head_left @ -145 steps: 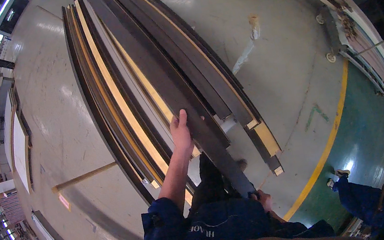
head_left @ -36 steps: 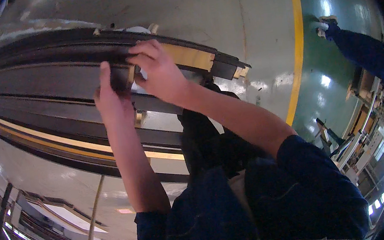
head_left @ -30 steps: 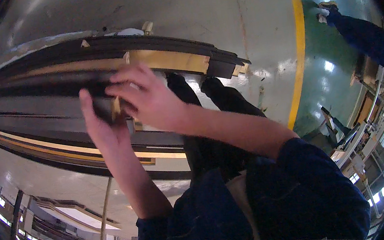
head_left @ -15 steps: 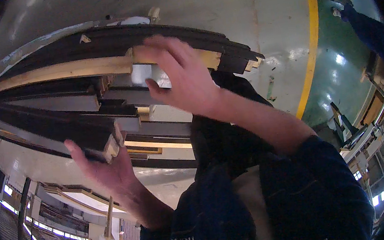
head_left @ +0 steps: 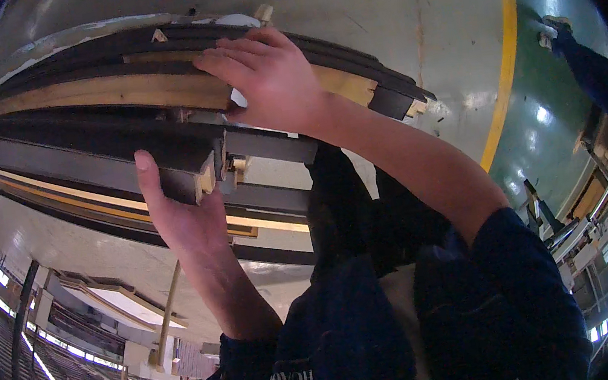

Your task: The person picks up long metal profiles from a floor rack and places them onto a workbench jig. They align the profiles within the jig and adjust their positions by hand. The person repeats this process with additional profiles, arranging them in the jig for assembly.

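A bundle of long dark boards and moulding strips with pale cut ends lies in front of me, running off to the left. My left hand [head_left: 190, 219] is closed around the near end of a dark moulding [head_left: 171, 157]. Its thumb lies on the dark face, and the fingers are hidden under the end. Farther off, my right hand [head_left: 271, 80] lies over the end of a pale wooden strip [head_left: 117, 93]. The fingers of that hand reach across the strip's far side, with the thumb at its near edge, closed on it.
More dark strips [head_left: 372, 67] lie along the far side of the bundle. Lower dark and pale boards [head_left: 270, 221] pass beneath my left hand. A yellow floor line [head_left: 505, 66] runs at the right, and beyond it a person's leg [head_left: 585, 64] shows. Racks stand at the lower left.
My right hand has come down from a raised, spread pose onto the pale strip. My left hand has moved up and right with the dark moulding's end.
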Available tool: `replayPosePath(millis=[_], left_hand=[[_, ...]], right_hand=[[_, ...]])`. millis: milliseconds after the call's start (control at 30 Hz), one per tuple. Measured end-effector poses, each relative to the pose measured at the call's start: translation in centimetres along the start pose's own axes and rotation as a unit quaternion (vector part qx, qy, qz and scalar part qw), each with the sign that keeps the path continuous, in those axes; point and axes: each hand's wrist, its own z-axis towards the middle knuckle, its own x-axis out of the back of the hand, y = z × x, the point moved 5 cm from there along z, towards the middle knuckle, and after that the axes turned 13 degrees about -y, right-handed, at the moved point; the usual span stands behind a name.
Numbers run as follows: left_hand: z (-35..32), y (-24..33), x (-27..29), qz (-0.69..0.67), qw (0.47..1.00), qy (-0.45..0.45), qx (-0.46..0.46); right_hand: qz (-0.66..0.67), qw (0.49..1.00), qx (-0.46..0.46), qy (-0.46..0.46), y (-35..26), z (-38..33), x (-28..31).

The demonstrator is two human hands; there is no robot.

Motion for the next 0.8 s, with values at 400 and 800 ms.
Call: replayPosePath(millis=[400, 800], left_hand=[[-2.2, 0.4, 0.9, -0.016, 1.0, -0.004, 0.021], [-7.1, 3.9, 4.8, -0.03, 0.998, 0.038, -0.048]], right_hand=[[0.249, 0.964, -0.095, -0.002, -0.3, 0.0, 1.1], [-0.026, 0.995, -0.083, -0.054, 1.7, -0.2, -1.3]])
